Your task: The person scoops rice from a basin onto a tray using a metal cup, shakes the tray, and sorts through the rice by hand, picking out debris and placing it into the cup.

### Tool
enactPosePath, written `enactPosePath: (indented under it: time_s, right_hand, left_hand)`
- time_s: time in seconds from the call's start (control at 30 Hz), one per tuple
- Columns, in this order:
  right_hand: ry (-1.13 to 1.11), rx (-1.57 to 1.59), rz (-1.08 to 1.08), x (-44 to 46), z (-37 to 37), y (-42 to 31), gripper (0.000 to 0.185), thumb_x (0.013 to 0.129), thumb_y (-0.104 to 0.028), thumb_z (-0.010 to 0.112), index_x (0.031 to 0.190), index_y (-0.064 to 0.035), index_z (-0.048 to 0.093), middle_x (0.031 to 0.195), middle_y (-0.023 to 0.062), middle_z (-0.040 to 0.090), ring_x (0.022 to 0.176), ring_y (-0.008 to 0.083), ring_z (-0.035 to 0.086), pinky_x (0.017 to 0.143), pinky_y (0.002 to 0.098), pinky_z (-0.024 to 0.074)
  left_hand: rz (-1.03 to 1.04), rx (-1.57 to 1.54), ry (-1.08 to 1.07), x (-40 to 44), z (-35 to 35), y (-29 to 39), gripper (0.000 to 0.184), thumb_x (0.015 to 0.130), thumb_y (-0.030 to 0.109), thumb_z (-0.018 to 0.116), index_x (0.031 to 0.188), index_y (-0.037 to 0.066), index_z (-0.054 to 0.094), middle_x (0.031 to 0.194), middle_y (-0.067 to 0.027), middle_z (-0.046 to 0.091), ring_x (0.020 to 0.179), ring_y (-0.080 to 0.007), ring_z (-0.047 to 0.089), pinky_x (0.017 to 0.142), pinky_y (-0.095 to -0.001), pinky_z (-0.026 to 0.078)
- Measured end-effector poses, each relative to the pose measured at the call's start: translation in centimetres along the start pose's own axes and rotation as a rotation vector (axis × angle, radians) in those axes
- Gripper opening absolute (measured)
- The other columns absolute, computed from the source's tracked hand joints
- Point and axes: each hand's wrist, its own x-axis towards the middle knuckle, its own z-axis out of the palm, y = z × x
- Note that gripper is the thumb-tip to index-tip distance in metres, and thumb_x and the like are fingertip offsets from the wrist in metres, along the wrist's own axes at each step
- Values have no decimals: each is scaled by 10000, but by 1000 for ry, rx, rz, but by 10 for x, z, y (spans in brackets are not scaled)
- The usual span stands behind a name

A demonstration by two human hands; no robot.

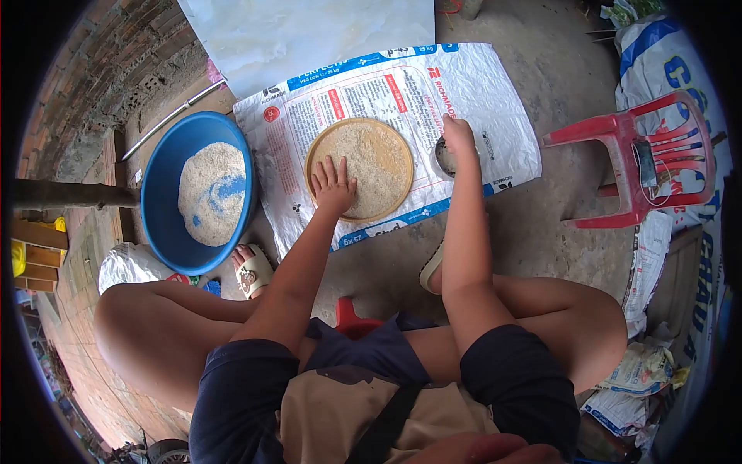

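Observation:
A round tan tray (pixel 407 185) with a raised rim holds a thin, uneven layer of pale grains (pixel 369 158). My left hand (pixel 334 184) lies palm down on the grains at the tray's left side, its fingers spread. To the right of the tray is a small round dark dish (pixel 444 159) with some pale contents. My right hand (pixel 459 134) is closed at this dish and partly covers it. Whether it grips the rim or pinches something small is hidden. Under the tray and dish lies a white printed feed sack (pixel 512 116), spread flat.
A blue basin (pixel 154 193) with more pale grain stands at left, near my sandalled foot. A red plastic chair (pixel 618 166) is at right, beside large printed sacks (pixel 665 66). A pale marbled board (pixel 309 35) lies beyond the feed sack. A metal pole (pixel 174 116) lies behind the basin.

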Motion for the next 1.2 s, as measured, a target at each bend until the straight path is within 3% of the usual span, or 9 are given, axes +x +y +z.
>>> enactPosePath:
  time_s: [0.13,0.23,0.43,0.5,0.77,0.9,0.93,1.03,1.2]
  right_hand:
    - [101,-451,-27,7,-34,28,439,866,-357,494,864,56,642,875,242,639,845,347,631,759,416,466]
    - [-243,-186,193,11,-41,42,383,860,-334,528,849,36,627,688,112,611,573,217,568,542,359,438]
    - [-231,-514,-85,6,-25,5,380,871,-310,520,965,42,626,856,125,642,809,170,582,752,291,437]
    - [-330,-225,-167,-25,-21,-46,436,872,-336,506,1020,64,599,1042,197,620,986,300,597,860,387,434]
    - [-336,696,22,-45,99,-19,407,903,-305,477,1037,64,583,987,168,631,881,246,630,785,322,481]
    - [-112,793,218,-44,128,26,375,903,-254,447,1078,60,552,1056,193,607,975,266,604,843,328,470]
    - [-20,837,279,-43,130,33,390,898,-266,440,1082,61,549,1056,193,608,973,266,605,845,327,468]
    - [-4,1012,325,-42,129,49,429,892,-301,426,1090,59,548,1066,194,607,981,268,603,853,331,463]
    - [50,1158,390,-37,126,66,417,902,-372,409,898,3,591,788,97,609,616,161,543,575,270,425]
  left_hand:
    - [12,14,63,-1,4,1,644,900,500,317,1442,239,86,1495,-155,0,1359,-406,-30,1064,-559,27]
    - [-3,15,63,-1,4,3,656,895,507,325,1442,234,88,1494,-160,3,1359,-407,-35,1059,-568,28]
    - [-5,-1,78,-1,5,3,658,893,501,338,1441,223,101,1492,-165,3,1358,-409,-42,1058,-568,18]
    - [2,-9,98,-1,5,3,655,893,498,341,1440,222,107,1492,-167,3,1358,-410,-40,1058,-569,18]
    - [-27,-76,138,-2,3,4,597,907,466,331,1433,254,146,1497,-133,42,1365,-386,1,1075,-533,44]
    - [-144,-317,377,1,-14,14,401,907,369,390,1241,177,501,1363,-133,393,1303,-327,285,1052,-525,160]
    - [-119,-314,622,5,-21,20,287,870,252,473,1084,110,600,1170,-121,554,1151,-313,462,981,-476,302]
    - [16,-621,612,28,-43,29,219,825,143,522,1010,70,614,1019,-111,604,972,-314,555,861,-417,418]
    - [137,-695,399,74,-55,59,231,812,137,546,1016,43,603,982,-155,605,912,-345,566,825,-401,450]
